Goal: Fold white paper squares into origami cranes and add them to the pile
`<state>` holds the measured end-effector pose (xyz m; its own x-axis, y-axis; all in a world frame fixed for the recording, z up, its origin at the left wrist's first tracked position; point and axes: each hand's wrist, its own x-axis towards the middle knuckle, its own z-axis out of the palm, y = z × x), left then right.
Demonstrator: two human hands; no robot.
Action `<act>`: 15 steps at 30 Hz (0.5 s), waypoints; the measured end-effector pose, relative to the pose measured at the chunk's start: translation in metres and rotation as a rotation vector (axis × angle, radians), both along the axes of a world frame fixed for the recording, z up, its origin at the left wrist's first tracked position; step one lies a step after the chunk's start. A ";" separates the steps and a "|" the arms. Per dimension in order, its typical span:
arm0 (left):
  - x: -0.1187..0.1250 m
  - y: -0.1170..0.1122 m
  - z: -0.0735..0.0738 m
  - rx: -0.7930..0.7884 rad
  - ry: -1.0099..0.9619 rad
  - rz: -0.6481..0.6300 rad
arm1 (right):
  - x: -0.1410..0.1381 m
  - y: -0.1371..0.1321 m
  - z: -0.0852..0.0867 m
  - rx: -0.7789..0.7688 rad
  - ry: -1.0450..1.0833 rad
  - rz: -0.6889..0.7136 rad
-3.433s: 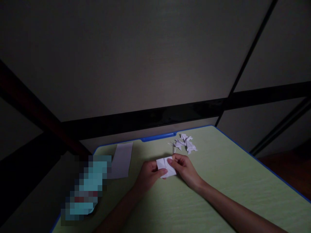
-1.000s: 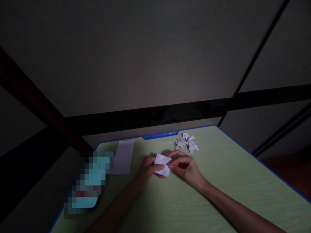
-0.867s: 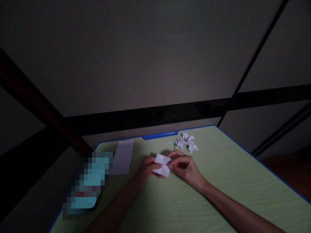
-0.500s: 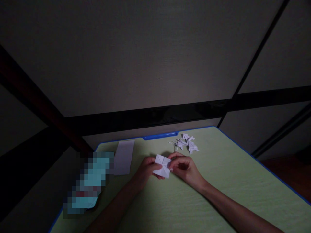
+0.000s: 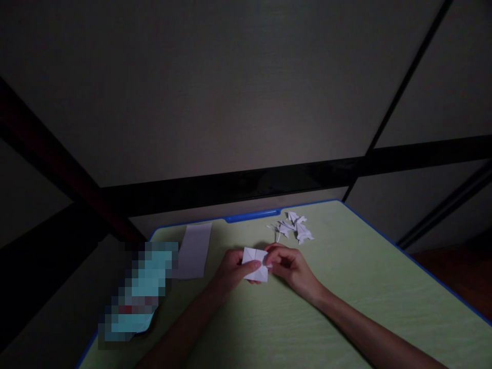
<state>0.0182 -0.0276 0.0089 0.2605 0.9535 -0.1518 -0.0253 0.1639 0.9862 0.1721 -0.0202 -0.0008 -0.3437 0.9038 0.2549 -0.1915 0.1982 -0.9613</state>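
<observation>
A small white folded paper square (image 5: pixel 254 264) with creases is held just above the green tabletop (image 5: pixel 346 297). My left hand (image 5: pixel 234 271) pinches its left side, thumb on top. My right hand (image 5: pixel 289 266) pinches its right edge with curled fingers. Both hands are closed on the paper.
Several small folded white paper figures (image 5: pixel 292 228) lie in a pile beyond my right hand. A flat white paper strip (image 5: pixel 195 250) lies at the left. A blurred teal object (image 5: pixel 140 292) sits at the table's left edge. The table has a blue rim (image 5: pixel 251 216); dark wall panels rise behind.
The paper has been turned and folded a little between my fingers; my right hand's fingers have shifted in over its right edge. The hands stay in the same spot.
</observation>
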 end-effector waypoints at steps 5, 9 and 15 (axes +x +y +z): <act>0.002 -0.001 -0.001 0.036 0.019 0.117 | 0.000 0.002 -0.002 -0.212 0.096 -0.006; 0.003 -0.002 -0.002 0.038 0.027 0.179 | -0.001 0.002 -0.002 -0.263 0.118 -0.064; 0.003 -0.003 -0.001 0.037 0.030 0.170 | -0.002 0.000 0.000 -0.142 -0.085 -0.043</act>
<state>0.0215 -0.0308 0.0082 0.0908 0.9885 -0.1209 -0.0199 0.1232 0.9922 0.1699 -0.0198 -0.0007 -0.3185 0.9432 0.0947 -0.1022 0.0652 -0.9926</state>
